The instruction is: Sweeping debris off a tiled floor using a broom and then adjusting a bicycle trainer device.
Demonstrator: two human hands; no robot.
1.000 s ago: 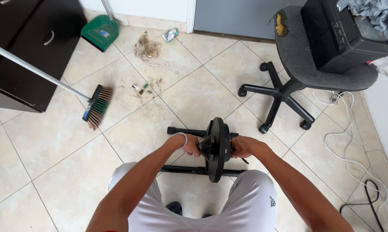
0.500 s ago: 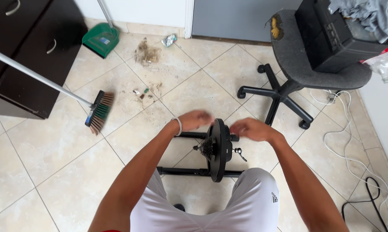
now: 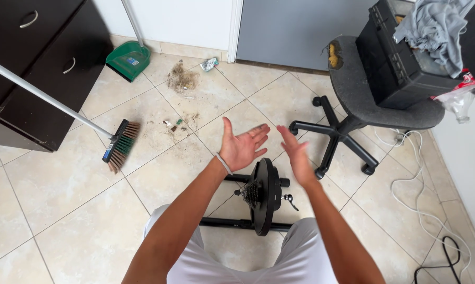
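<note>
Two bare hands are held up above a bike trainer [image 3: 262, 195], and nothing is gripped by them. The trainer is placed on the tiled floor [image 3: 53, 179] just in front of the person's knees. It is made of a round, flat black disc standing on its edge, a dark toothed cassette [image 3: 252, 192] on its left face, a small lever on its right side, and two thin black tubular legs lying flat on the tiles.

The left hand [image 3: 241, 145] is spread wide with the palm turned up, and dark smudges are seen on the fingertips; a pale band is worn on the wrist. The right hand [image 3: 297, 156] is also open, slightly blurred, with fingers stretched forward.

Further out, a broom [image 3: 120, 138] with green and brown bristles and a grey metal stick is seen near loose dirt. A green plastic dustpan [image 3: 128, 60] is leaned near the wall. A grey fabric office chair [image 3: 353, 100] with torn padding is loaded with a black box [image 3: 400, 58] and a crumpled grey cloth [image 3: 432, 26].
</note>
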